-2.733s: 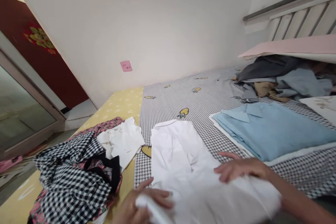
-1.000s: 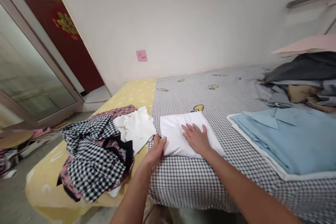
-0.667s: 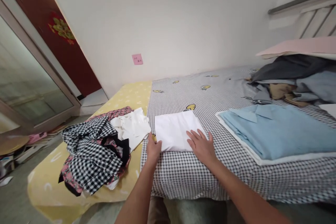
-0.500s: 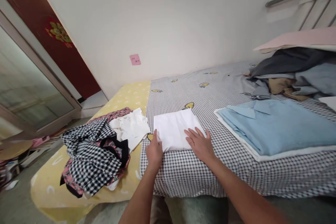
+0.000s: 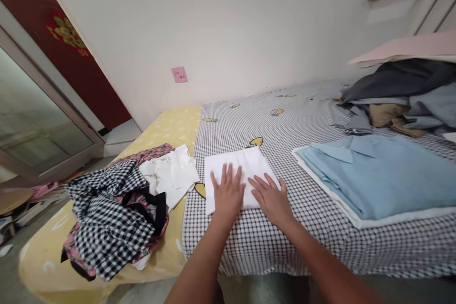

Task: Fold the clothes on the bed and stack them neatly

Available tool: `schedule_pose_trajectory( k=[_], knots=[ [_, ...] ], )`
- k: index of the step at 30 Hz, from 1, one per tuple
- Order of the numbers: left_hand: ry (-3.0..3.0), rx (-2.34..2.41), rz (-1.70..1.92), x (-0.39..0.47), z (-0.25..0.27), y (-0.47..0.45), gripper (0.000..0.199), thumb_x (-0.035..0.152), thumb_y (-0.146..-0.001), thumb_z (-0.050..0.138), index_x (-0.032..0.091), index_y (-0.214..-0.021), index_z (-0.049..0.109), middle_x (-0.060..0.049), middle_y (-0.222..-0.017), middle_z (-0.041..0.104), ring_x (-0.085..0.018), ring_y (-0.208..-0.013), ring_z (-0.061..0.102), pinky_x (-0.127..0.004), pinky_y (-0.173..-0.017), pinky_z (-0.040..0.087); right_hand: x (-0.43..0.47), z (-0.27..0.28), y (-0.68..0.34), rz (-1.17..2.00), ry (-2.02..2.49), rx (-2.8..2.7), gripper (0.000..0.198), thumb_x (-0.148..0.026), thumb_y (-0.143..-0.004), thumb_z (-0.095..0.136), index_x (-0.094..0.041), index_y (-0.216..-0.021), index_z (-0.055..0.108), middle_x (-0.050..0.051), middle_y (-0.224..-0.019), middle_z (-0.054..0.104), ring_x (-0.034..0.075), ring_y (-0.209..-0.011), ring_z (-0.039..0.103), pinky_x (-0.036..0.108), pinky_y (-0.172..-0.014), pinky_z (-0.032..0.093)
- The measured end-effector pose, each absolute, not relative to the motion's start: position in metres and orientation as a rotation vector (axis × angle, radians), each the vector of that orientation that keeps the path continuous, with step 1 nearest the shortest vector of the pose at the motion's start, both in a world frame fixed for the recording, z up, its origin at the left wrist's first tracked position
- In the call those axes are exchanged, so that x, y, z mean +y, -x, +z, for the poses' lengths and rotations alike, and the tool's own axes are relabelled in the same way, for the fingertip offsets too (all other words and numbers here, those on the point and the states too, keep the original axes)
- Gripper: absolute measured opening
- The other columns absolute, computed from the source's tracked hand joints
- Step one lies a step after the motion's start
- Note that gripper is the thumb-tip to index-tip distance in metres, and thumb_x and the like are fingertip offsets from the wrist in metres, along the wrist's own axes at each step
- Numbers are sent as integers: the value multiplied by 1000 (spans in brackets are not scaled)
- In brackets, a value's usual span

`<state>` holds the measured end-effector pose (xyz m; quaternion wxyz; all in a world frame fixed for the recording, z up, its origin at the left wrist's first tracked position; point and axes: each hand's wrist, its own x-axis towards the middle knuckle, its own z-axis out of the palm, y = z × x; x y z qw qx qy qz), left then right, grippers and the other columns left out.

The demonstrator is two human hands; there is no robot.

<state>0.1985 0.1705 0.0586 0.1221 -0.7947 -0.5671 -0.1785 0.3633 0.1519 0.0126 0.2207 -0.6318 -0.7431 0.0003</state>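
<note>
A white garment, folded into a flat, roughly square bundle, lies on the checked bedsheet near the bed's front edge. My left hand rests on its left half, palm down with fingers spread. On the right half, my right hand lies flat, its fingers stretched out. Both hands press on the cloth without gripping it. The kind of garment cannot be made out from the folded shape.
To the right lies a folded light-blue collared shirt on top of white cloth. At the left are a rumpled black-and-white checked garment and a cream garment. Darker clothes are heaped at the far right.
My left hand has moved from the white garment's left edge onto its top, with the fingers now spread. My right hand stays on the right half. The view has shifted slightly.
</note>
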Motion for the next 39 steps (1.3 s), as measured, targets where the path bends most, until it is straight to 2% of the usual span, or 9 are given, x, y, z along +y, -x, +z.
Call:
schedule_pose_trajectory(
  k=[5,13,16,20,25,28,33,36,39],
  knots=[
    [2322,-2032,-364,174,18,-185,59,52,-104,22,30,-158,31,-4,-168,29,-29,-156,23,-72,-123,16,152,14,-362,-12,1766,-2057,52,-48,-107,23,-37,-151,49,1,-156,51,31,-152,30,69,-119,11],
    [2345,-2071,-290,177,28,-186,58,50,-104,22,32,-158,27,-1,-169,22,-28,-158,19,-72,-123,15,131,-6,-382,-63,2143,-1914,54,-49,-104,30,-37,-156,41,-3,-165,36,34,-154,24,67,-121,13],
    [2345,-2094,-235,177,32,-188,57,47,-104,26,31,-158,27,-2,-169,22,-29,-157,19,-72,-123,15,126,-6,-400,25,2234,-1881,55,-49,-103,32,-38,-156,41,-2,-165,37,31,-154,26,66,-121,16],
    [2344,-2094,-224,178,32,-188,57,46,-104,26,31,-158,27,-2,-168,20,-29,-157,19,-72,-123,14,144,34,-398,-59,2265,-1643,58,-43,-101,34,-33,-158,38,5,-168,29,33,-153,28,66,-117,24],
    [2328,-2061,-358,183,16,-185,56,50,-103,25,34,-157,29,-1,-167,24,-29,-157,21,-72,-123,13,199,88,-350,-392,1818,-1868,56,-36,-104,34,-37,-160,32,2,-170,25,32,-156,16,66,-120,14],
    [2313,-2044,-452,186,5,-183,55,52,-103,26,36,-156,32,0,-166,28,-29,-156,25,-72,-123,15,238,76,-333,-259,1848,-2070,56,-40,-105,34,-40,-160,30,-2,-171,24,33,-157,12,67,-121,9],
    [2272,-2001,-555,187,-4,-185,53,50,-103,28,38,-154,35,1,-165,33,-30,-154,30,-72,-122,19,289,25,-349,213,2164,-2096,58,-55,-105,21,-44,-161,22,-6,-172,17,32,-158,9,68,-120,11],
    [2249,-1990,-630,185,-4,-186,54,53,-102,30,37,-153,39,-1,-163,37,-31,-152,34,-72,-122,22,300,15,-364,223,2164,-2111,59,-57,-104,19,-44,-162,17,-6,-172,15,31,-158,8,66,-121,11],
    [2266,-1989,-654,184,-3,-186,55,54,-101,32,36,-153,41,-2,-163,39,-33,-151,36,-72,-122,22,293,15,-378,175,2182,-2091,59,-53,-105,20,-40,-162,22,-3,-172,19,31,-157,13,63,-122,14]
  ],
)
